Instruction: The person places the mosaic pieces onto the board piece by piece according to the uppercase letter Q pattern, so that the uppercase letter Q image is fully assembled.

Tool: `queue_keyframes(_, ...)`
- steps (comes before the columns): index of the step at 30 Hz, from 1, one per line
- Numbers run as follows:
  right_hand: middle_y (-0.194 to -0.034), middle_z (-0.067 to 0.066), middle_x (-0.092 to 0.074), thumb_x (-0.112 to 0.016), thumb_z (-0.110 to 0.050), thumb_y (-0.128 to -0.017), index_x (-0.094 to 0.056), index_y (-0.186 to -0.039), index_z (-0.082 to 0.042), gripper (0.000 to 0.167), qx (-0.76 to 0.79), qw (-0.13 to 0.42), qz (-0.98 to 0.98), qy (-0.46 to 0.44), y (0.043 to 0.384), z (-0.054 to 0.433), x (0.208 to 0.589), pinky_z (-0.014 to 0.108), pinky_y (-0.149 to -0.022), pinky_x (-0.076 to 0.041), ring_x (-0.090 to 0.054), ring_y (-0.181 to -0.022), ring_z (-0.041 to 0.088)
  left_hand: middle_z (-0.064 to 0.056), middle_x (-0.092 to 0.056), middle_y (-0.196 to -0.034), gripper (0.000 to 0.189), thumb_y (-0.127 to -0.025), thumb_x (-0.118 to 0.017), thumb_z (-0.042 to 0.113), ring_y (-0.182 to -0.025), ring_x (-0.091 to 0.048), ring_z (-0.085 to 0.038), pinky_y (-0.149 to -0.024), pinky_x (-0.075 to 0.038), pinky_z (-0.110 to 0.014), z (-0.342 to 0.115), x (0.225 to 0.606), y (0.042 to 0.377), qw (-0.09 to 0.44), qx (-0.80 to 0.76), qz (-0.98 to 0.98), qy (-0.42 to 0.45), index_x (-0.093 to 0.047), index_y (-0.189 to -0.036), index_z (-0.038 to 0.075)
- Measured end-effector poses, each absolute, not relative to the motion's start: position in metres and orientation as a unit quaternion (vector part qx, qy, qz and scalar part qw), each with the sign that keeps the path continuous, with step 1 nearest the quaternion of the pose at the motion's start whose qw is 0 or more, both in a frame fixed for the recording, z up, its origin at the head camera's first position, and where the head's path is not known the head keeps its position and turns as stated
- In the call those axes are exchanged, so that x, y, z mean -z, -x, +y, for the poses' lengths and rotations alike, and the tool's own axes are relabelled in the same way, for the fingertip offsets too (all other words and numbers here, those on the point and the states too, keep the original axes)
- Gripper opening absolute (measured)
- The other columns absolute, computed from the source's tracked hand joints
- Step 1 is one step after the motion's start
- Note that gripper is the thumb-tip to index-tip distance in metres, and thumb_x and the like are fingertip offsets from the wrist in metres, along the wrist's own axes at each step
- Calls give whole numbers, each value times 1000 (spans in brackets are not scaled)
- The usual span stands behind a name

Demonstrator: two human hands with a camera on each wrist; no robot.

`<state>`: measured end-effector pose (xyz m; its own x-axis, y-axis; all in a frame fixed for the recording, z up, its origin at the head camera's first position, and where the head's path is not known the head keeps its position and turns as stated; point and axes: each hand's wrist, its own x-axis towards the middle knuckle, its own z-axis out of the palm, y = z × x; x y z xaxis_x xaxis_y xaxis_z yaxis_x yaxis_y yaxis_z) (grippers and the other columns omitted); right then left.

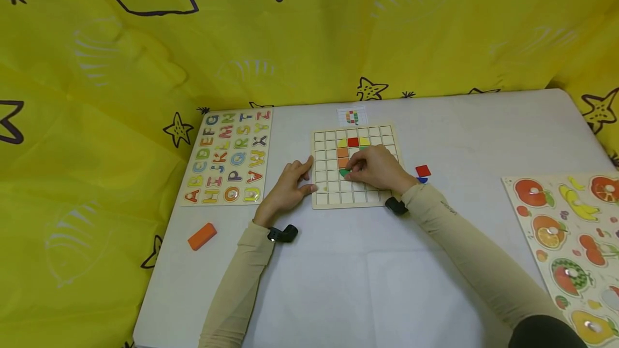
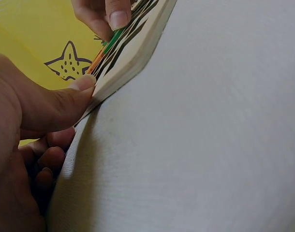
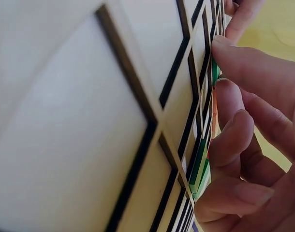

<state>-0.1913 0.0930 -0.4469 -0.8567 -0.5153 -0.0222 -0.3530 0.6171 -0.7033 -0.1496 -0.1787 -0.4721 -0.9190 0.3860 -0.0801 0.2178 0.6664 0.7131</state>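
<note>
A wooden grid board [image 1: 348,207] lies at the middle of the table. My left hand [image 1: 287,187] touches its left edge with thumb and forefinger spread apart; the other fingers are bent. Over the grid, my right hand [image 1: 377,167] pinches a green rounded tile [image 1: 344,173] between thumb and fingertips, just below a column of orange tiles [image 1: 342,152]. A red square tile [image 1: 353,142] sits in the upper grid between two yellow tiles. Part of another green tile [image 3: 199,166] shows in the right wrist view. My right hand hides some cells.
A small picture card [image 1: 344,115] lies behind the board. Right of it are a loose red tile [image 1: 423,171] and a blue piece [image 1: 422,180]. An alphabet puzzle [image 1: 227,157] and an orange block [image 1: 202,236] lie left, a fruit puzzle [image 1: 527,224] at far right.
</note>
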Motion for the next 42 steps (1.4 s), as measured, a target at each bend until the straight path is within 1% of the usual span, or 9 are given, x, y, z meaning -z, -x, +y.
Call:
queue_keyframes(6,-82,0,-76,-89,-19,-87,-84,-94,-9,14,363,118,893,237,190,94,445,33,-74,-49,-64,-77,16,-10,-52,-103,78,-98,-74,15,-100,-39,-23,-91,-32,-32,-178,472,149,110,-372,906,-167,-34,-163,-3)
queue_keyframes(12,-80,0,-72,-90,-20,-86,-83,-95,-9,16,361,117,895,234,191,96,444,33,-75,-47,-62,-78,17,-9,-52,-103,79,-98,-75,15,-99,-38,-23,-90,-31,-32,-177,470,150,110,-372,906,-168,-34,-162,-3)
queue_keyframes(15,-78,-1,-70,-91,-21,-85,-83,-94,-9,17,361,111,894,240,192,98,445,32,-73,-46,-60,-76,17,-9,-52,-103,79,-98,-75,15,-99,-38,-23,-90,-31,-32,-177,470,151,110,-371,907,-169,-34,-162,-3)
queue_keyframes(20,-77,-1,-69,-92,-22,-84,-82,-96,-8,21,371,104,891,239,192,110,443,31,-72,-47,-60,-74,17,-9,-52,-103,78,-98,-75,15,-99,-38,-23,-90,-31,-32,-176,470,151,111,-368,908,-167,-34,-162,-2)
queue_keyframes(26,-84,2,-71,-87,-21,-89,-81,-104,-7,21,366,121,899,209,197,142,440,28,-71,-47,-59,-78,19,-8,-51,-104,78,-99,-74,16,-100,-38,-22,-90,-32,-33,-175,468,150,123,-374,906,-154,-33,-164,1)
queue_keyframes(30,-92,6,-73,-86,-22,-90,-81,-109,-6,25,362,139,903,186,200,170,437,27,-68,-46,-58,-80,21,-8,-51,-104,78,-99,-74,17,-100,-38,-22,-90,-32,-32,-175,469,149,123,-372,907,-152,-33,-164,2)
queue_keyframes(35,-100,9,-75,-85,-22,-91,-79,-116,-4,31,350,163,908,164,199,201,433,28,-67,-48,-60,-81,22,-8,-51,-104,79,-99,-74,17,-99,-38,-22,-89,-32,-33,-176,471,148,123,-370,909,-148,-33,-164,2)
queue_keyframes(37,-103,9,-76,-85,-22,-91,-79,-117,-4,32,339,163,913,160,198,212,433,28,-70,-49,-61,-82,21,-8,-52,-104,79,-99,-74,17,-99,-38,-22,-89,-32,-33,-176,471,148,123,-370,909,-147,-33,-164,2)
queue_keyframes(42,-105,12,-78,-84,-17,-91,-79,-116,-3,29,312,142,926,155,193,234,436,29,-73,-48,-62,-85,23,-8,-52,-104,79,-99,-74,17,-99,-37,-22,-89,-32,-33,-176,470,147,123,-373,908,-147,-33,-164,2)
